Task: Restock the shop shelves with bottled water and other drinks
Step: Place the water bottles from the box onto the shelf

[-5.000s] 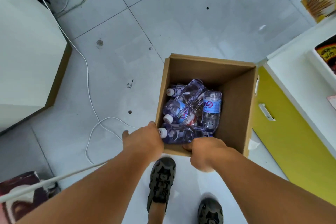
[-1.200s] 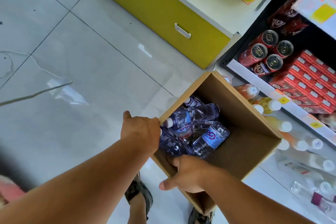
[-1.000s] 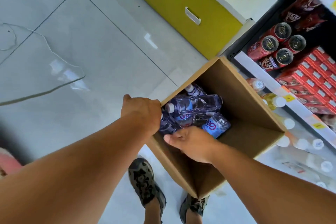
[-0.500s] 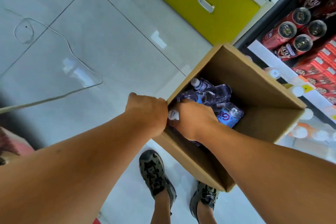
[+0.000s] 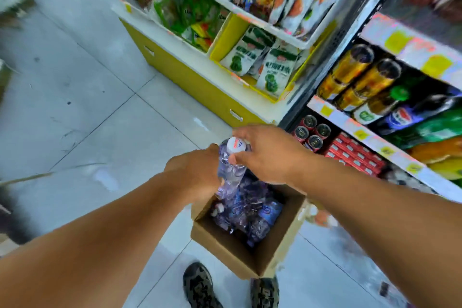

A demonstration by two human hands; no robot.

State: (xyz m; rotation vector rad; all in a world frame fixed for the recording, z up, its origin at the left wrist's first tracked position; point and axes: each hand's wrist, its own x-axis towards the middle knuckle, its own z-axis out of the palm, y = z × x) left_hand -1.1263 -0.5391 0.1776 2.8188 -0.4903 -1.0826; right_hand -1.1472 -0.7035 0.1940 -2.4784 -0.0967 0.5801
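A clear water bottle [image 5: 230,166] with a white cap is held upright above the cardboard box [image 5: 226,249]. My right hand [image 5: 268,155] pinches its neck just under the cap. My left hand [image 5: 196,172] is wrapped round the bottle's body from the left, its fingers hidden behind it. The box stands on the floor by my feet and holds several more water bottles [image 5: 250,217]. To the right is the drinks shelf [image 5: 370,136] with red cans [image 5: 310,130], gold cans [image 5: 355,75] and large soft-drink bottles [image 5: 410,117].
A yellow cabinet [image 5: 197,82] with white shelves of snack bags [image 5: 257,60] stands behind the box. Red cartons [image 5: 355,155] lie on the low shelf. Grey tiled floor [image 5: 100,120] spreads to the left. My shoes [image 5: 200,285] are at the bottom edge.
My right hand reached into the box and lifted out a bottle. My left hand left the box rim and took the bottle's body. The view rose toward the shelves.
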